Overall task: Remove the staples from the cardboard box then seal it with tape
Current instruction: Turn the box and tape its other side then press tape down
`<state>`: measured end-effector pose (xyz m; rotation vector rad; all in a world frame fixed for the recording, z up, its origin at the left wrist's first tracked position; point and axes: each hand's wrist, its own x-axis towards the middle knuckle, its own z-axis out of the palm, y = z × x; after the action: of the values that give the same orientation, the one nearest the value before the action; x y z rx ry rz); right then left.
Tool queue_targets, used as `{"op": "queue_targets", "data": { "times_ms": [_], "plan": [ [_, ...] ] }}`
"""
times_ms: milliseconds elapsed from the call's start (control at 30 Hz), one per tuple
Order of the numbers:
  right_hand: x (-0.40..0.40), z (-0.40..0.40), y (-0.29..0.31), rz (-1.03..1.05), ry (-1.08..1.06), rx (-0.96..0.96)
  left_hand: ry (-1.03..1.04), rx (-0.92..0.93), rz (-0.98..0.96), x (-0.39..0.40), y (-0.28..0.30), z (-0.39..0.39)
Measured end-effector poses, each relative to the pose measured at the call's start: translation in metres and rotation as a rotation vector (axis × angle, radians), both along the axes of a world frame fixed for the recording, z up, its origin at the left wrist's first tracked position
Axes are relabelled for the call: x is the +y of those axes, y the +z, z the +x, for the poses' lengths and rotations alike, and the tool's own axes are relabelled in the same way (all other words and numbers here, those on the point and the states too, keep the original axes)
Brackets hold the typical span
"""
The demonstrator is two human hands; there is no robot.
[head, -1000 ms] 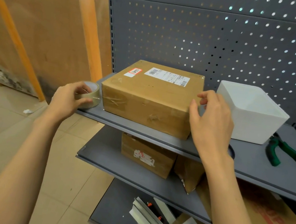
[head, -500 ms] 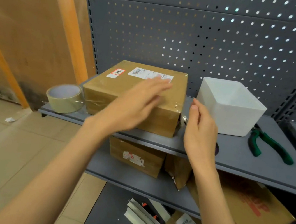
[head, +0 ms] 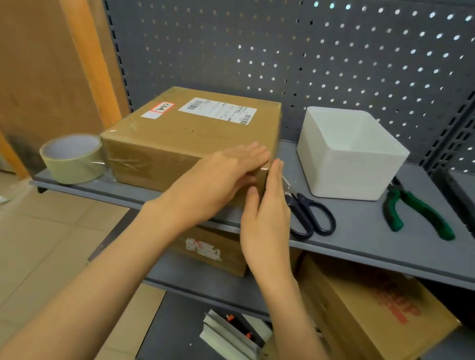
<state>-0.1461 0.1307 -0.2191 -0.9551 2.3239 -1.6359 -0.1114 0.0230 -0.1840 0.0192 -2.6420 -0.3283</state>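
Hands at the box's near right corner: we see the left hand (head: 224, 175) laid flat, fingers straight, over the front top edge of the cardboard box (head: 187, 140), and the right hand (head: 268, 211) pressed, fingers straight and together, against its right side; neither grips anything. The box sits closed on the grey shelf (head: 374, 234), with a white shipping label (head: 218, 110) and a red-bordered sticker (head: 161, 108) on top. A roll of clear tape (head: 71, 158) stands just beside the box's left front corner. To the right of our hands lie dark-handled scissors (head: 310, 213), then a white bin (head: 351, 155) and green-handled pliers (head: 416, 209). Behind rises a grey pegboard (head: 307, 53); more cardboard boxes (head: 369, 318) fill the lower shelves.
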Motion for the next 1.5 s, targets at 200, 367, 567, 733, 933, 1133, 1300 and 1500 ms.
{"op": "queue_targets", "data": {
  "times_ms": [200,367,567,733,933,1133,1300,1500],
  "plan": [
    [0.001,-0.001,-0.006,0.002,-0.046,0.014,0.086,0.135,0.03,0.0,-0.001,0.005],
    [0.009,0.0,-0.005,0.015,-0.024,-0.039,0.193,0.128,0.05,0.001,0.011,0.007],
    [0.004,-0.008,0.004,0.036,-0.003,-0.029,0.112,-0.02,-0.075,-0.003,0.004,0.003],
    [0.002,-0.005,0.002,-0.021,-0.111,-0.008,0.133,0.017,-0.051,-0.003,0.003,0.002],
    [0.003,-0.012,0.009,0.0,-0.089,-0.025,0.15,-0.086,-0.09,0.004,0.014,-0.001],
    [-0.003,-0.014,0.01,0.021,0.001,-0.093,0.106,-0.114,-0.157,0.006,0.0,-0.01],
    [-0.006,-0.011,0.012,0.01,-0.016,-0.123,0.117,-0.093,-0.147,0.009,-0.001,-0.008],
    [0.0,-0.011,0.017,0.011,0.012,-0.133,0.05,-0.107,-0.089,0.006,0.001,-0.006]
  ]
}}
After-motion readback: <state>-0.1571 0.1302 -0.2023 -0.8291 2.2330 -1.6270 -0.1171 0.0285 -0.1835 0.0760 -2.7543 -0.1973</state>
